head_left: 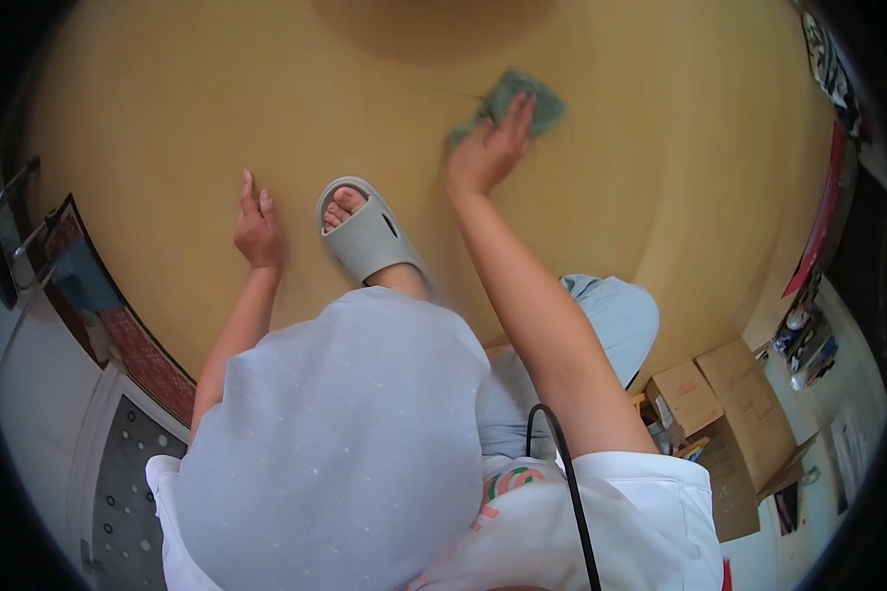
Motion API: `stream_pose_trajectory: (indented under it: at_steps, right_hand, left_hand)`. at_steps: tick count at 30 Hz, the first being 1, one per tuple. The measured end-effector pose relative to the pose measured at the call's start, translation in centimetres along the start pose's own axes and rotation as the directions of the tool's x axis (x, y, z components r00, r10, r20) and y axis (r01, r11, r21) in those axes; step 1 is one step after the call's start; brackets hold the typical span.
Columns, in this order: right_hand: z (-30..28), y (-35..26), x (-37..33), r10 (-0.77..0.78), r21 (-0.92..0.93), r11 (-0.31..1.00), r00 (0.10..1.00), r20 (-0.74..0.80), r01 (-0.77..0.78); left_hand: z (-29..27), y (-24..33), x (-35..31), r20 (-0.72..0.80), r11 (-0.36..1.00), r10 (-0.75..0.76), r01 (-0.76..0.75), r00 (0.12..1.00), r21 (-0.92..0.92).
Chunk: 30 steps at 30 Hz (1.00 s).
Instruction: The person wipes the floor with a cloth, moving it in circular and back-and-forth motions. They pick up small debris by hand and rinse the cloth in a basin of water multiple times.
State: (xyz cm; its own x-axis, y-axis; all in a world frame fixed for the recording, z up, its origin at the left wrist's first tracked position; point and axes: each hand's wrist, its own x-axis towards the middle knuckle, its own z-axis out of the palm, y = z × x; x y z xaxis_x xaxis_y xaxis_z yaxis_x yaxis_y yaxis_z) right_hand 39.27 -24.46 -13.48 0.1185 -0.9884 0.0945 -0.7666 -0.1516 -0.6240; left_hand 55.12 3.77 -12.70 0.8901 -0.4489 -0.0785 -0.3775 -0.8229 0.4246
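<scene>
Far left of the left fingers, at the rim: thin shiny bars [25, 212], look metal. Nearer, lower left of those fingers: flat dark-edged panel [128, 335], patterned red and blue-grey, bent by the lens. Below it, a grey dotted panel [133, 483], pale rings and spots, white frame.

Left fingers [247, 185]: extended, slight gap between them, over the floor [158, 118]; contact can't be told. Just right and a bit below: grey slipper [370, 246], smooth, rubbery-looking, thick rounded sole, open toe, slot in the wide strap, bare foot inside; sits between both sets of fingers. Below it, the left knee [335, 404] in thin grey-blue fabric with small white specks, large, blocks the floor behind it.

Right fingers [513, 113]: laid over the green cloth [552, 104], holding it on the floor; cloth soft, crumpled, blurred, sticking out both sides. Floor around them smooth, tan, faint sheen. Well below, black cable [567, 473] loops across the white shirt [641, 502].

Lower right of the right fingers: pale blue right knee [616, 315], then brown cardboard boxes [749, 404], flat-sided, flap out. Far right: long red strip [820, 222]; above it, black-and-white fabric-like item [830, 64].
</scene>
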Motion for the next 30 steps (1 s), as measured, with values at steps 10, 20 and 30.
stream_pose_trajectory:
  at_steps: [10, 20, 30]
  right_hand:
    - [-1.6, -5.2, 2.2, -0.209, -0.043, 0.967, 0.878, 0.43, 0.252]
    - [0.1, -3.0, 6.5, -0.646, 0.092, 0.676, 0.528, 0.551, 0.731]
    - [4.4, -2.1, 10.0, -0.777, 0.131, 0.62, 0.583, 0.238, 0.773]
  left_hand:
    - [-1.1, -2.0, -0.2, -0.002, 0.996, 0.075, -0.075, 0.997, 0.045]
    - [-1.2, -1.8, 0.5, 0.017, 0.986, 0.16, -0.16, 0.987, 0.052]
    - [-3.5, 1.2, 4.5, 0.25, 0.885, -0.251, 0.326, 0.935, -0.332]
